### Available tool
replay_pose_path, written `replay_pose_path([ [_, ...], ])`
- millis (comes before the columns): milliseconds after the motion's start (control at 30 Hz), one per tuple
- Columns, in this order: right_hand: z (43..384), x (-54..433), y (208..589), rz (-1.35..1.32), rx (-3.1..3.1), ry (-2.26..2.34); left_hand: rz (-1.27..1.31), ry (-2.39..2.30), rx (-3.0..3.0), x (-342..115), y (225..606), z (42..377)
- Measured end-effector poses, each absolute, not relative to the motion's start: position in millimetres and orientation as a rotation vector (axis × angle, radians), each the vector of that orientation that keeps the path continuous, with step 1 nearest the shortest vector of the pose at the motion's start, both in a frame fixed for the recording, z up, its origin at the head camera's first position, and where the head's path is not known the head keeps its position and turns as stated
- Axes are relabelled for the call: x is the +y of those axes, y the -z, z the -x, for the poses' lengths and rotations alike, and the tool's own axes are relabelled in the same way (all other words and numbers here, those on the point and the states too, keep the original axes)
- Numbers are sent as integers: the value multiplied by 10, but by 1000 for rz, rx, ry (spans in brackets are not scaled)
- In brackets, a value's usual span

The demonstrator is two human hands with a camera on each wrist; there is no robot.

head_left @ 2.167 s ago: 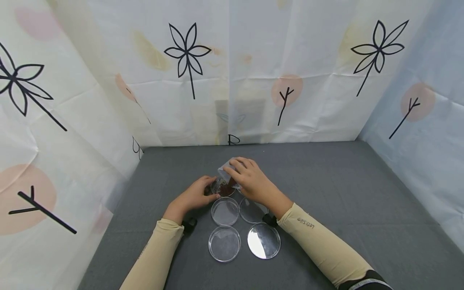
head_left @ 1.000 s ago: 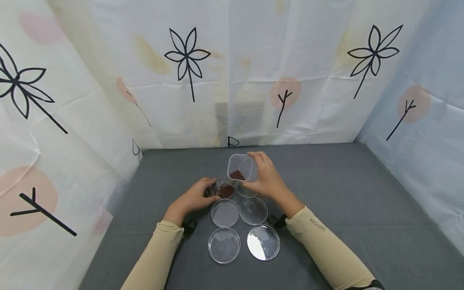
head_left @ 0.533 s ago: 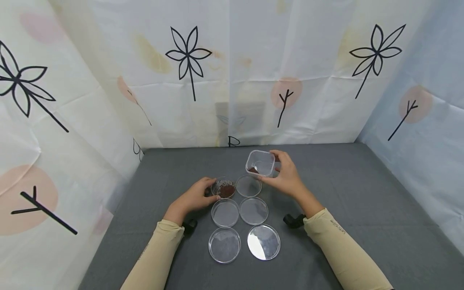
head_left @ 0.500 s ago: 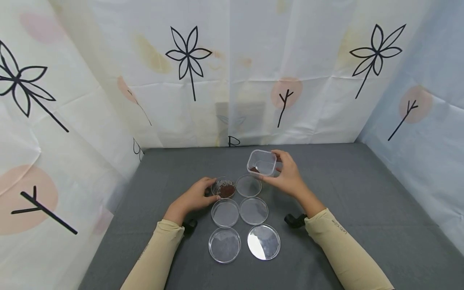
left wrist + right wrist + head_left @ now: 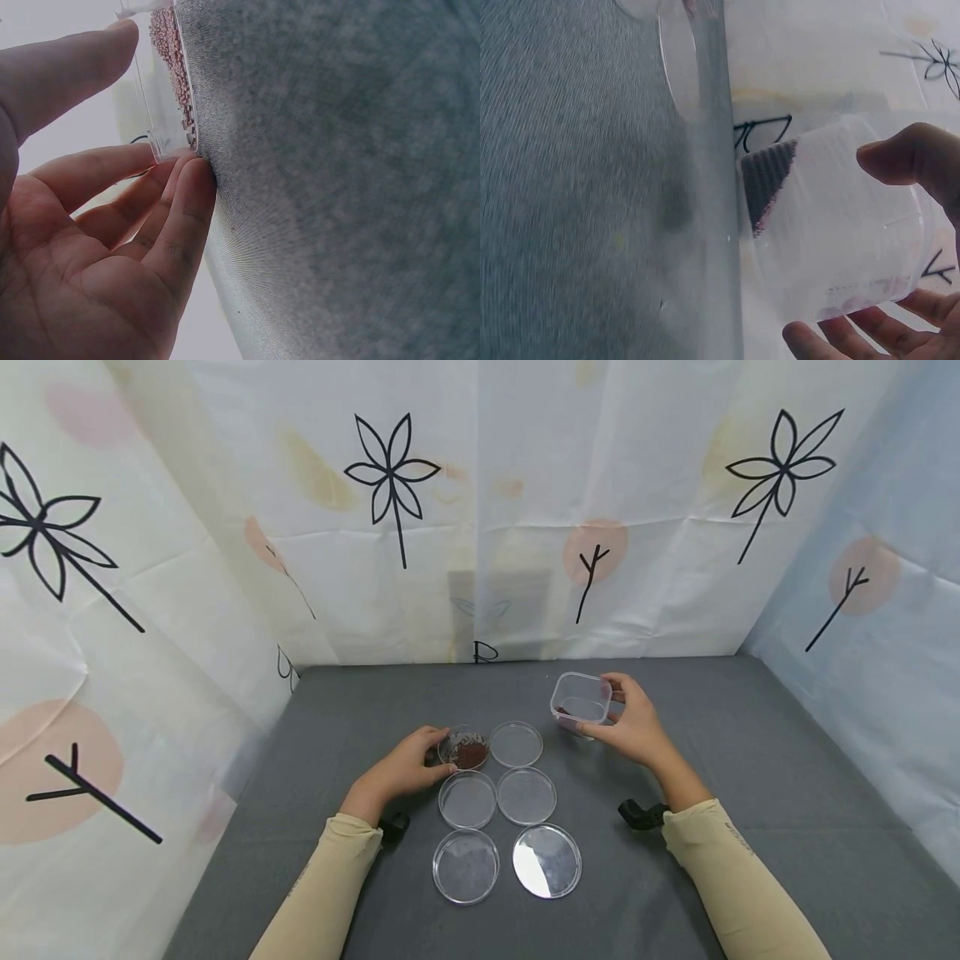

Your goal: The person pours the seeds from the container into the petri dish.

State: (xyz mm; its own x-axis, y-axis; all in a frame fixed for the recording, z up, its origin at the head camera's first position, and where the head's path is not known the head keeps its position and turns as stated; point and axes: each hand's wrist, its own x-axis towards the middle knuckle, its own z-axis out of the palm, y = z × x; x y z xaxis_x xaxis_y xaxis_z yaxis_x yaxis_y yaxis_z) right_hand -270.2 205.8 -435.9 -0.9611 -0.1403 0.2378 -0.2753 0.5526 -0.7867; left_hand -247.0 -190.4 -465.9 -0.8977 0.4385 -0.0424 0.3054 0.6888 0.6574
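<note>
My left hand [image 5: 407,766] holds the rim of a clear petri dish [image 5: 454,742] between thumb and fingers. Reddish-brown granules [image 5: 472,754] lie in that dish, which rests on the grey table. In the left wrist view the granules [image 5: 172,64] form a thin layer inside the clear dish [image 5: 154,97]. To the right, my right hand [image 5: 637,724] grips a clear square plastic tub [image 5: 583,700] by its sides, tilted with its mouth to the left. A small heap of granules [image 5: 766,180] sits in one corner of the tub in the right wrist view.
Beside the filled dish lies a clear dish [image 5: 516,744]. Two more dishes, a left one [image 5: 467,800] and a right one [image 5: 527,796], lie nearer, with further discs [image 5: 465,866] closest to me. A printed cloth [image 5: 517,527] hangs behind the grey table [image 5: 750,752].
The tub was tipped over the left dish, then righted partly and carried right by my right hand. More granules now lie in the dish. My left hand stays at its rim.
</note>
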Motion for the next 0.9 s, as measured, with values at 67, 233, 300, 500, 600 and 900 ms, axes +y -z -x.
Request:
replay_pose_path([
  [67, 2696, 2114, 4381, -344, -2661, -1360, -605, -996, 2703, -1905, 4669, 2473],
  [233, 2686, 2216, 4421, -306, -2712, -1342, -617, -992, 2700, -1910, 4689, 2478],
  [300, 2682, 2239, 4421, -296, -2730, -1346, -617, -994, 2700, -1911, 4688, 2478],
  [500, 2696, 2302, 4413, -284, -2752, -1385, -618, -997, 2705, -1910, 4674, 2479],
  [600, 2703, 2326, 4414, -276, -2770, -1392, -612, -996, 2703, -1903, 4655, 2472],
  [900, 2709, 2357, 4434, -250, -2794, -1406, -627, -976, 2712, -1886, 4645, 2482],
])
